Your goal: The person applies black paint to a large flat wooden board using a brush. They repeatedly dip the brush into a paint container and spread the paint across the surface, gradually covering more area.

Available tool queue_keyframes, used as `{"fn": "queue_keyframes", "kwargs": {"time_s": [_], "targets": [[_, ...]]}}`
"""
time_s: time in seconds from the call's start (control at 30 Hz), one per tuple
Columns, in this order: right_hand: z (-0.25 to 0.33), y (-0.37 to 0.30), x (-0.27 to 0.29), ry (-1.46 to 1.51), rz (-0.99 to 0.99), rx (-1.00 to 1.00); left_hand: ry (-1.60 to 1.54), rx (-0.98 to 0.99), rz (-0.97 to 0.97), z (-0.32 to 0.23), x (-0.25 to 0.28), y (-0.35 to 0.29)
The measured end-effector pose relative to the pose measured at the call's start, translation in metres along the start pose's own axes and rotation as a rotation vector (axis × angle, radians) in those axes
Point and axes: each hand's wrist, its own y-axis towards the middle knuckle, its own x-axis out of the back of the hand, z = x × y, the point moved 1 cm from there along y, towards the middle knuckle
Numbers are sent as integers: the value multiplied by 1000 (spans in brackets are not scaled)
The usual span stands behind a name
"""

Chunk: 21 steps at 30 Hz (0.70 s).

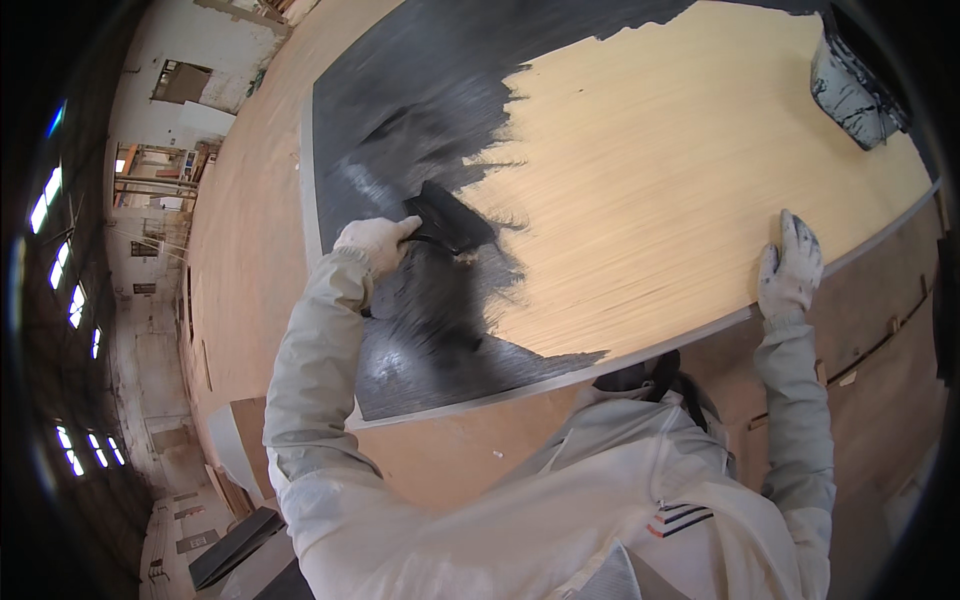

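Observation:
In white work gloves, my left hand (pixel 378 245) is closed on the handle of a wide, black-coated paint brush (pixel 450 220). The brush lies against the wet black coating (pixel 420 130) on a large flat panel (pixel 640 180), close to where the black meets the bare light-yellow surface. That border is ragged and streaky. My right hand (pixel 793 268) rests on the near edge of the panel at the right, with its fingers stretched out and nothing in them. Only the outer part of the brush shows; my left hand covers its grip.
A pale container (pixel 855 90) smeared with black stands on the panel's far right corner. Dark and pale boards (pixel 235 548) lie at the lower left. Brown floor (pixel 250 200) surrounds the panel, and a worn white wall (pixel 150 90) with openings rises at the left.

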Motion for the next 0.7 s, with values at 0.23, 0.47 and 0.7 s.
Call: {"fn": "queue_keyframes", "kwargs": {"time_s": [0.23, 0.47, 0.7], "targets": [[-4, -1, -2, -21, -24, -6, 47, -74, 25, -4, 8, -3], [-5, 0, -4, -6, -46, 5, 153, -141, 54, -16, 31, -4], [-7, -2, -5, -29, -21, -14, 116, -79, 98, -28, 37, -1]]}}
